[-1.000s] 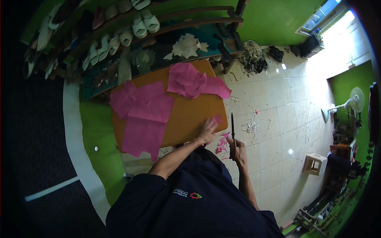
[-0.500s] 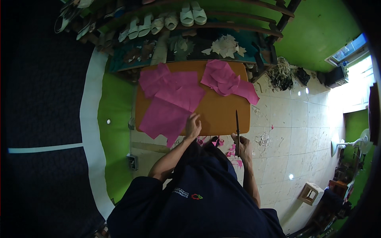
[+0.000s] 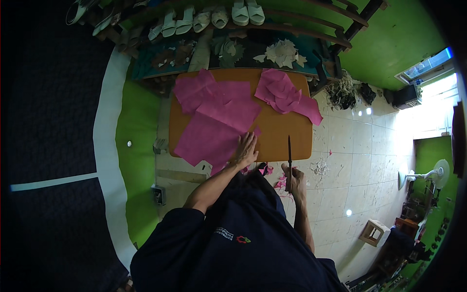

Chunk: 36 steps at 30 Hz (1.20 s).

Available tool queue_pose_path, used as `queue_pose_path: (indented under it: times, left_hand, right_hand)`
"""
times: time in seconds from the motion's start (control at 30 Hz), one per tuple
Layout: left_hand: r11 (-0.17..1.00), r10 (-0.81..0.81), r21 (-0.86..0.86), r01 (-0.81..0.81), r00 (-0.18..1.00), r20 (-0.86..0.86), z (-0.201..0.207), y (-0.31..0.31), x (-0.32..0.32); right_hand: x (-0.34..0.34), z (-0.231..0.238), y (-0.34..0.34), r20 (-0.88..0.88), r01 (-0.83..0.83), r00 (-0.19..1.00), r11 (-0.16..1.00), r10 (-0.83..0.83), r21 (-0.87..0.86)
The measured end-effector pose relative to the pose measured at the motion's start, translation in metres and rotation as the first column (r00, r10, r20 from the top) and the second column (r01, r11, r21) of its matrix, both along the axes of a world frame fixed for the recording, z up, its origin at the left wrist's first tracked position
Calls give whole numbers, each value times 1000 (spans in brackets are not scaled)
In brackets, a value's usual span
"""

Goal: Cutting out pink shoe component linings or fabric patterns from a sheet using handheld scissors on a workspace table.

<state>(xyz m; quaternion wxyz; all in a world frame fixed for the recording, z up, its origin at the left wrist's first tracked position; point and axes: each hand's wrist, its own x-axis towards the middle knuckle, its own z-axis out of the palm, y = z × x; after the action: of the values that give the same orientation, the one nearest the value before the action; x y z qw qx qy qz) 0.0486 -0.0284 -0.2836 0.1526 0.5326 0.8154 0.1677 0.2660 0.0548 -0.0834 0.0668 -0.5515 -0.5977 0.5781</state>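
Observation:
My left hand (image 3: 246,152) lies with its fingers stretched out at the near edge of the orange table (image 3: 279,141). Its fingertips rest by the right corner of a large pink sheet (image 3: 206,136), which looks like leather or cloth. A small pink scrap (image 3: 257,130) shows just past the fingers. In my right hand (image 3: 297,181) is a pair of scissors (image 3: 290,151), the blades together and pointing away from me. A heap of cut pink pieces (image 3: 279,95) lies at the table's far right, one strip hanging over the edge.
Behind the table stands a rack with pale sandals (image 3: 241,13) and piles of cream offcuts (image 3: 283,52). Pink scraps (image 3: 281,182) and shavings (image 3: 320,168) litter the tiled floor. A small stool (image 3: 374,233) and a white fan (image 3: 440,170) are at the right.
My left hand has moved slightly right and forward, its bent fingers now stretched flat beside the sheet. A small pink scrap now shows beyond them. My right hand still holds the scissors.

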Motion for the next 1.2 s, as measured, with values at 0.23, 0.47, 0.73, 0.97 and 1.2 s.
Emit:
queue_pose_path:
  times: [0.23, 0.47, 0.73, 0.97, 1.2]
  left_hand:
    - [883, -457, 87, 461, 803, 384, 16, -21, 29]
    - [989, -2, 84, -125, 552, 834, 39, -77, 11]
    - [605, 549, 235, -761, 612, 570, 14, -185, -36]
    - [-9, 648, 97, -995, 68, 759, 20, -210, -74]
    - [280, 254, -318, -906, -249, 935, 23, -206, -67]
  right_hand:
    - [-22, 4, -20, 13, -11, 1000, 1000, 11, -16]
    - [-37, -17, -33, -13, -82, 997, 996, 82, -18]
    - [-55, -36, -50, 66, -214, 975, 976, 210, 45]
    - [-68, -29, -74, 37, -181, 983, 982, 180, 46]
    - [-68, -16, -87, 35, -171, 985, 982, 169, 83]
